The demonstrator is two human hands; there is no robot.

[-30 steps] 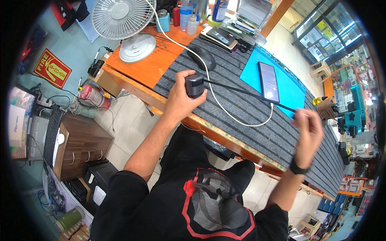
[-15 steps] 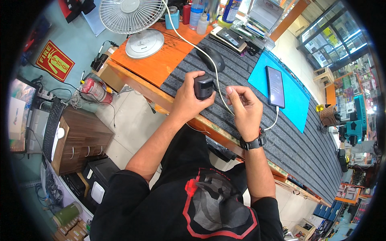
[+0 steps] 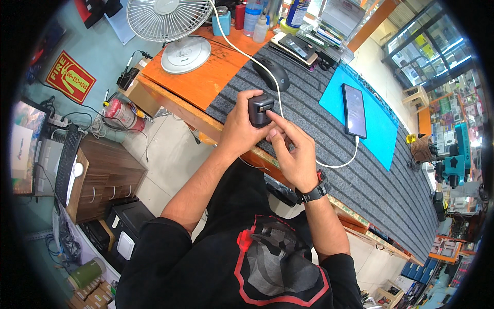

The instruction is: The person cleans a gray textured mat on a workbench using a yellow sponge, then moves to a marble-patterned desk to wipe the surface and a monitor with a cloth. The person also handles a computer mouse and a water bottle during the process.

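My left hand point(image 3: 240, 126) is wrapped round a small black block-shaped device point(image 3: 260, 117) with rounded edges, held above the near edge of the desk. A small bright patch shows in the dark panel on its right side. Against that side rests the stretched index finger of my right hand point(image 3: 297, 157), with the thumb apart below it and the other fingers curled. Nothing shows in that hand. A white cable point(image 3: 340, 166) runs behind my right hand to a black phone point(image 3: 354, 110), lying face up with its screen lit on a blue mat point(image 3: 382, 147).
Beyond the device, a black computer mouse point(image 3: 276, 77) lies on the ribbed grey mat point(image 3: 370, 195). A white fan point(image 3: 185, 54) stands at the far left of the orange desktop point(image 3: 172, 87), near several bottles. Stacked phones point(image 3: 293, 49) lie at the back.
My right hand has moved left, from beside the cable onto the device. The cable hangs lower near my wrist. A bright patch now shows in the device's panel.
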